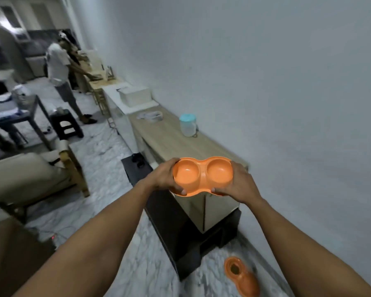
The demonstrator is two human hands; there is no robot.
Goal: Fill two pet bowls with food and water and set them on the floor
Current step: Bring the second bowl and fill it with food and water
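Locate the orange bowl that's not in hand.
Head view, lower right: the orange bowl lies on the marble floor beside the wall, right of the dark cabinet.

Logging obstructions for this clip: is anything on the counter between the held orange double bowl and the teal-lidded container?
Nothing visible. The left hand and right hand grip the orange double bowl by its ends at the near end of the counter; only bare wood lies between it and the teal-lidded container.

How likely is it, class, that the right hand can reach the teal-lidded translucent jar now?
Probably not yet: right hand and left hand both hold the orange plastic double bowl, though nothing stands before the teal-lidded translucent jar.
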